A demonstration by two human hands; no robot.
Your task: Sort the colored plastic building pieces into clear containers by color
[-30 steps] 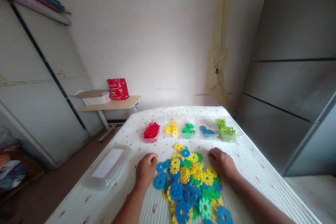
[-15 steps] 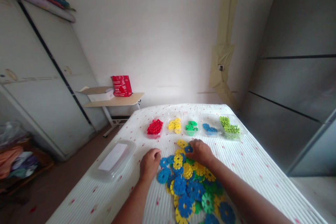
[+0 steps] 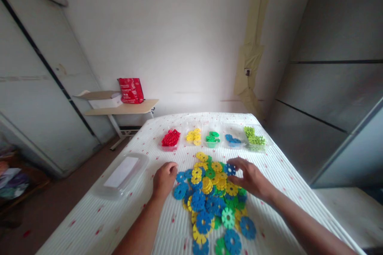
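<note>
Pinching blue disc [image 3: 229, 169]: right hand [image 3: 251, 178]; left hand [image 3: 164, 179] resting beside pile [image 3: 214, 203]

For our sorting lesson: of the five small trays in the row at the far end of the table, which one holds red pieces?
The leftmost tray. Its pieces are red; the others, going right, hold yellow, green, blue and lime-green pieces.
</note>
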